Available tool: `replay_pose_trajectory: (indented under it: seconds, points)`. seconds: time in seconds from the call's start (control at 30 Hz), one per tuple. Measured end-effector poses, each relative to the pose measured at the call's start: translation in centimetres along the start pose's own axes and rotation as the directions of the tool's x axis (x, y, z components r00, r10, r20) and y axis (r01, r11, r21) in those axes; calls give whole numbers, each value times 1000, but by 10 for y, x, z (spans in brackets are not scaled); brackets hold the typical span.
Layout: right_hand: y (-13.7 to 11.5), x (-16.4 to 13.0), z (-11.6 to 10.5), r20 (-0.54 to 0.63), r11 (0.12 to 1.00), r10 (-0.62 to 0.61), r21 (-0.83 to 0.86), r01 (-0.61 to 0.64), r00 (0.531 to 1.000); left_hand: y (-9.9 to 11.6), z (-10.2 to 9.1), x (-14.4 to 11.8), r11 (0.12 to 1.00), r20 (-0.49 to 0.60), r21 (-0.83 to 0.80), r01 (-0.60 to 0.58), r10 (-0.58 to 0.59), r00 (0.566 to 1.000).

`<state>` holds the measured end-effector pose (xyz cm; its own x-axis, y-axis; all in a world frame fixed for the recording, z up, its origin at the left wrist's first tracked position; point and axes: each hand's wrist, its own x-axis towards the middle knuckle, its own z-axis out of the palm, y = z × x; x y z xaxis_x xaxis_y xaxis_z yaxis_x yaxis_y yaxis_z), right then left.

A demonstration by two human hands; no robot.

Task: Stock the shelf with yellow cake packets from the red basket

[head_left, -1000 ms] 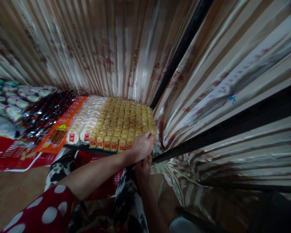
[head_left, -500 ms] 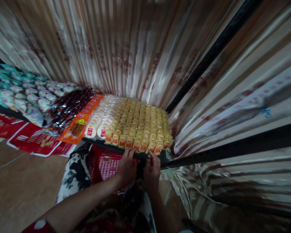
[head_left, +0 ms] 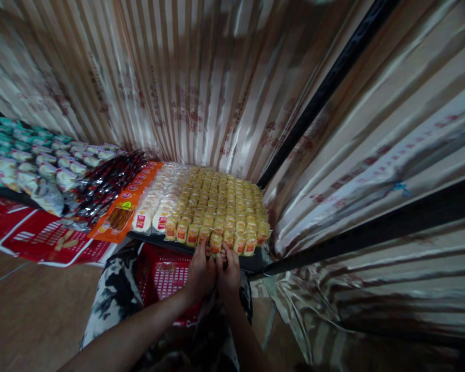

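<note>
Rows of small yellow packaged snacks (head_left: 220, 199) in clear wrappers with red labels fill the right part of a low black shelf. At the front row, one yellow snack packet (head_left: 216, 243) stands a little forward of its neighbours. My left hand (head_left: 200, 268) pinches it from the left, fingers closed. On its other side my right hand (head_left: 228, 268) closes its fingers by the packet's lower right edge. The exact grip of the fingertips is partly hidden. Left of the yellow rows lie white round packaged snacks (head_left: 163, 206).
Further left on the shelf are an orange snack bag (head_left: 127, 204), dark shiny packets (head_left: 104, 188) and white-and-teal packets (head_left: 42, 155). A red basket (head_left: 166, 276) sits below, near my knees. Striped curtain (head_left: 201, 77) and black poles (head_left: 325, 98) border the shelf.
Both hands have shifted slightly left and come closer together. A yellow packet now stands between their fingers at the front edge. The whole view has shifted a little.
</note>
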<state>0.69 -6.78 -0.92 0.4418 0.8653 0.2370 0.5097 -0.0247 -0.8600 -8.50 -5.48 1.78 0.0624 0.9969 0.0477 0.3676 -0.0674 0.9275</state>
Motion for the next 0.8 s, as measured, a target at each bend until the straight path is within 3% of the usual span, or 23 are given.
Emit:
replay_pose_trajectory:
  seconds: [0.17,0.33,0.43,0.53,0.67,0.8]
  points:
    - [2,-1,-4,-30,998,-39,56,40,999,7,-6,4,1000,41,14,15,-16,999]
    - [-2,-1,-4,0,990,-107,92,106,994,12,-11,9,997,-65,57,-45,49,997]
    - [-3,-3,-13,-145,986,-164,-9,164,976,22,-13,11,997,-96,25,-70,72,993]
    - [8,-2,-24,-315,975,-199,-163,154,928,38,-10,17,995,-103,-49,-89,84,991]
    - [34,-1,-25,-300,957,-227,-243,156,926,66,10,31,980,-21,-130,-147,146,989]
    - [46,-3,-14,-261,954,-213,-263,143,941,93,39,45,948,154,20,-318,311,938]
